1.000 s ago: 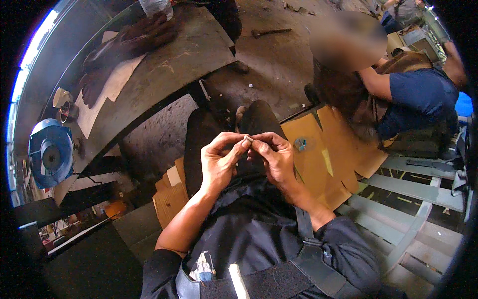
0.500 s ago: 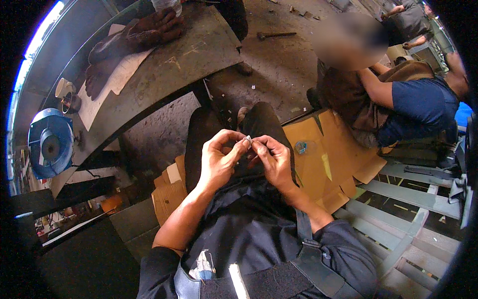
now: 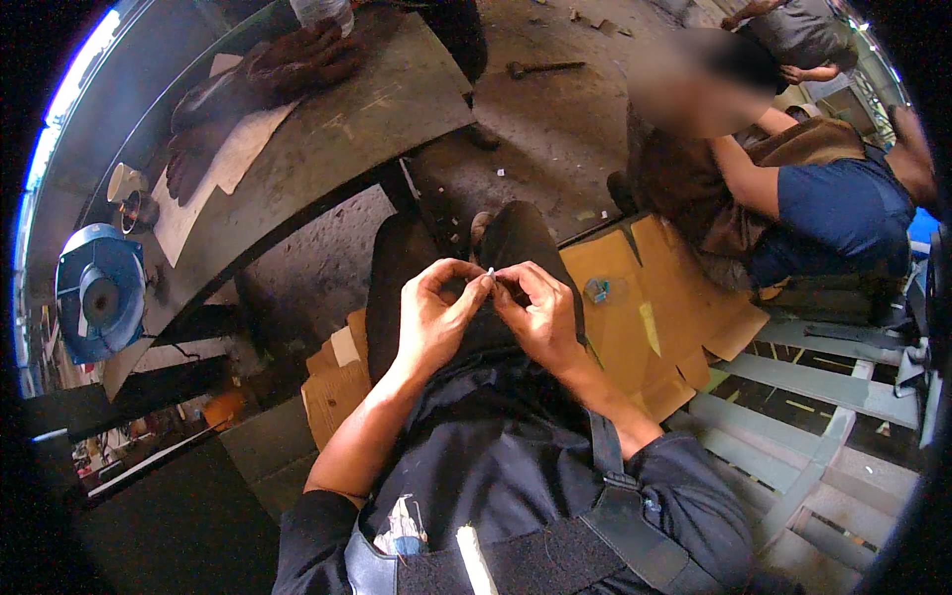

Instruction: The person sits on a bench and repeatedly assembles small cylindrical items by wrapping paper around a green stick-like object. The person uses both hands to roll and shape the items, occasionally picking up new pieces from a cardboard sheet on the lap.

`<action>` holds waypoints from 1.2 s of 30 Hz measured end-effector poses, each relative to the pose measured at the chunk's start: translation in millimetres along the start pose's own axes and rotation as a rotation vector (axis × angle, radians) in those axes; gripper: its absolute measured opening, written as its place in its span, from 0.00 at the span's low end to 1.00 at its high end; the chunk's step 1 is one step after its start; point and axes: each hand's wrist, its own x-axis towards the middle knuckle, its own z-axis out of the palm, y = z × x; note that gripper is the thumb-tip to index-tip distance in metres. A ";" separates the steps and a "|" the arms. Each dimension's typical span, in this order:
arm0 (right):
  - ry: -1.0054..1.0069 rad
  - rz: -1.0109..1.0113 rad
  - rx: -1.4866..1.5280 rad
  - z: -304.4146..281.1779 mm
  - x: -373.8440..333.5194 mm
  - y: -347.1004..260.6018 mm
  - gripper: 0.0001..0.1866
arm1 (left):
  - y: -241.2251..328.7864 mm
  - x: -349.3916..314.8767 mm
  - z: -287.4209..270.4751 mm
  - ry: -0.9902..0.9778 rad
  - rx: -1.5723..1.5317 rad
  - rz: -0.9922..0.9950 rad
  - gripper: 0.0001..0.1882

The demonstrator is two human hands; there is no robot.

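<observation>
Fingertips of both hands meet above the lap: the left hand and the right hand each pinch a tiny white piece between thumb and forefinger. Half a second ago more of the piece showed; now only a sliver stands out, and the right fingers have changed their hold slightly. At the upper right, a farther worker has shifted an arm.

Smooth black cloth covers the person's front. Beside the right knee lies creased tan cardboard with torn edges, carrying a small see-through packet with bluish bits. Flat grey slats run alongside. At the left, a dark, scuffed counter with a curved-looking edge bears rough brown gloves, a pale sheet and a round cream cup. Next to it sits a blue rounded housing with a dark hub. Pale marks on the counter are too faint to read.
</observation>
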 end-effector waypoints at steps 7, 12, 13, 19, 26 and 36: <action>0.060 -0.250 -0.051 -0.2 5.4 7.7 0.12 | 13.0 1.1 8.8 0.091 0.106 0.149 0.06; 0.045 -0.035 -0.005 -2.1 -9.0 20.4 0.11 | -6.9 1.6 18.0 0.120 0.201 0.216 0.06; 0.047 0.008 0.085 -0.2 -9.6 22.6 0.12 | -7.8 2.7 18.9 0.115 0.191 0.208 0.06; 0.083 -0.063 0.076 14.3 -14.6 23.2 0.14 | -38.3 6.9 4.5 0.071 0.080 0.204 0.07; 0.014 0.081 0.187 10.8 -12.3 14.8 0.17 | -11.7 1.4 9.4 0.029 0.076 0.213 0.08; -0.333 0.238 0.432 21.3 -15.9 63.5 0.18 | -37.8 10.7 -17.9 -0.281 0.037 0.137 0.11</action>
